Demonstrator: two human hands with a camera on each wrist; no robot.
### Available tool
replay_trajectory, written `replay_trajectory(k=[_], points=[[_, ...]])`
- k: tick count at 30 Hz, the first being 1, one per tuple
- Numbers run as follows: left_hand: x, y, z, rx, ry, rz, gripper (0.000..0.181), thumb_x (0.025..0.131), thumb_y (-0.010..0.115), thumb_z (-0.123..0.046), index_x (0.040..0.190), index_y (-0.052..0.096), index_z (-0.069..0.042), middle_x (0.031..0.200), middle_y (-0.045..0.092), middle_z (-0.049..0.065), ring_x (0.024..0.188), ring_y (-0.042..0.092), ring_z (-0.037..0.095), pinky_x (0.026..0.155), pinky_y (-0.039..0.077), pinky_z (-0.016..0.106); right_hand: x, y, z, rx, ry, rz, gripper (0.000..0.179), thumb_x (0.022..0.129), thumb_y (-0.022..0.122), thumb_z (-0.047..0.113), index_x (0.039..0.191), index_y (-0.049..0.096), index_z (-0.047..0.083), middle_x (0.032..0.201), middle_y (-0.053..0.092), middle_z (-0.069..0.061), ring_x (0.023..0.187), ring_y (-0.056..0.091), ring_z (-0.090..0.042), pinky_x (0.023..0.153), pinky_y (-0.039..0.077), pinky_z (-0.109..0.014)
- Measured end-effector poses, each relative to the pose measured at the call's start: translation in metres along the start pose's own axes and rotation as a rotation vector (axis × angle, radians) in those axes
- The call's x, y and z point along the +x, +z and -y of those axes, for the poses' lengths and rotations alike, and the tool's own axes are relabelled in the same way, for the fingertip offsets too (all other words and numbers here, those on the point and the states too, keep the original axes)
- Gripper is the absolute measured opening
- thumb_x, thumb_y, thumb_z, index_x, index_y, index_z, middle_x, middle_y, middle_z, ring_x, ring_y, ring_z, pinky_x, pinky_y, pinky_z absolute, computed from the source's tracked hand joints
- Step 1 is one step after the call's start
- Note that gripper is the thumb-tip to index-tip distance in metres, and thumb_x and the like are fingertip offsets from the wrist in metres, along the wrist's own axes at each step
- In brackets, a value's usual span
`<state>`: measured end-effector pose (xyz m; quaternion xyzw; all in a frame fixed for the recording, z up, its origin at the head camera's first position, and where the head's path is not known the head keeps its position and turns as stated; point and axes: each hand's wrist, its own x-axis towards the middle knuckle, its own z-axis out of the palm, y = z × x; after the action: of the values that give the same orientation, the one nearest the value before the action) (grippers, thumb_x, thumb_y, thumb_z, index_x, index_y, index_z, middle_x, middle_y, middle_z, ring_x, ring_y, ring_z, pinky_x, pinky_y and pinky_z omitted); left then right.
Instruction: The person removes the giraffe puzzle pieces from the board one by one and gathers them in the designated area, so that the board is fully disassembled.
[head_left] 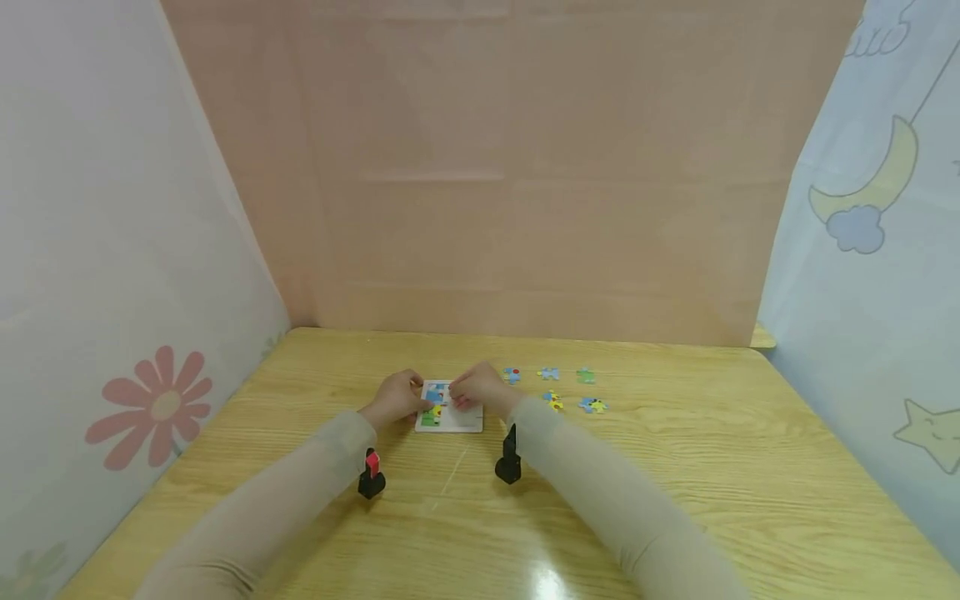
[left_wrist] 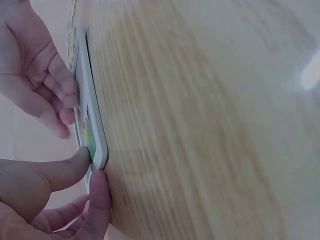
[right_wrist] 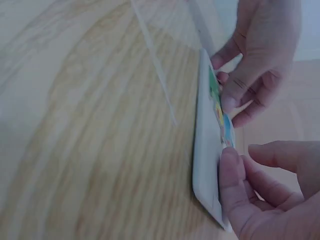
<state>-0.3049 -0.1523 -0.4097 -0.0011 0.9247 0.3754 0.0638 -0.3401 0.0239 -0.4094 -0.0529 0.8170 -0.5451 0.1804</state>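
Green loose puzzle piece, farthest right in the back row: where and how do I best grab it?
Probably a pinch on opposite edges with the right hand, coming from above and its right: the green piece lies flat on the table, with a blue piece left and a blue-and-yellow piece in front.

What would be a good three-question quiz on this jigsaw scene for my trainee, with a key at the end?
1. How many loose jigsaw pieces show on the table to the right of the puzzle tray?

2. True or false: the puzzle tray is completely covered with pieces.

3. Which do the thumb and fingers of the left hand grip? A, one of the loose jigsaw pieces; B, the left edge of the puzzle tray; C, the edge of the table.

Key:
1. Five.
2. False; bare white shows at its lower right.
3. B.
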Motion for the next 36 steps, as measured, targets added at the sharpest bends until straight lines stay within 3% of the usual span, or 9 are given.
replay_trajectory(k=[10, 20, 25, 36], points=[[0.003, 0.001, -0.001, 0.015, -0.010, 0.006, 0.047, 0.083, 0.077, -0.013, 0.120, 0.053, 0.004, 0.093, 0.059, 0.011, 0.053, 0.051, 0.010, 0.048, 0.044, 0.018, -0.001, 0.017, 0.010, -0.177, -0.002, -0.085, 0.010, 0.086, 0.068, 0.003, 0.085, 0.073, -0.005, 0.066, 0.069, -0.009, 0.052, 0.061, -0.011, 0.052, 0.055, -0.023], [0.005, 0.005, -0.003, 0.025, 0.008, 0.028, 0.047, 0.083, 0.076, -0.012, 0.120, 0.052, 0.005, 0.087, 0.059, 0.010, 0.051, 0.050, 0.011, 0.047, 0.041, 0.019, 0.002, 0.019, 0.002, -0.147, 0.004, -0.152, 0.008, 0.083, 0.069, -0.001, 0.077, 0.073, -0.004, 0.065, 0.070, -0.010, 0.048, 0.058, -0.011, 0.048, 0.052, -0.021], [0.006, 0.007, -0.003, 0.021, 0.016, 0.022, 0.046, 0.084, 0.075, -0.011, 0.120, 0.052, 0.005, 0.084, 0.059, 0.009, 0.049, 0.049, 0.010, 0.046, 0.040, 0.018, -0.001, 0.020, 0.002, -0.182, 0.004, -0.189, 0.011, 0.082, 0.068, 0.000, 0.074, 0.074, -0.002, 0.058, 0.065, -0.005, 0.047, 0.057, -0.011, 0.048, 0.050, -0.022], [0.004, 0.004, -0.004, 0.020, 0.009, 0.039, 0.046, 0.085, 0.074, -0.009, 0.121, 0.049, 0.005, 0.090, 0.058, 0.011, 0.053, 0.051, 0.011, 0.049, 0.045, 0.019, 0.004, 0.022, 0.000, -0.198, 0.027, -0.178, 0.013, 0.083, 0.071, 0.005, 0.070, 0.074, 0.001, 0.051, 0.060, -0.001, 0.046, 0.055, -0.010, 0.045, 0.047, -0.021]])
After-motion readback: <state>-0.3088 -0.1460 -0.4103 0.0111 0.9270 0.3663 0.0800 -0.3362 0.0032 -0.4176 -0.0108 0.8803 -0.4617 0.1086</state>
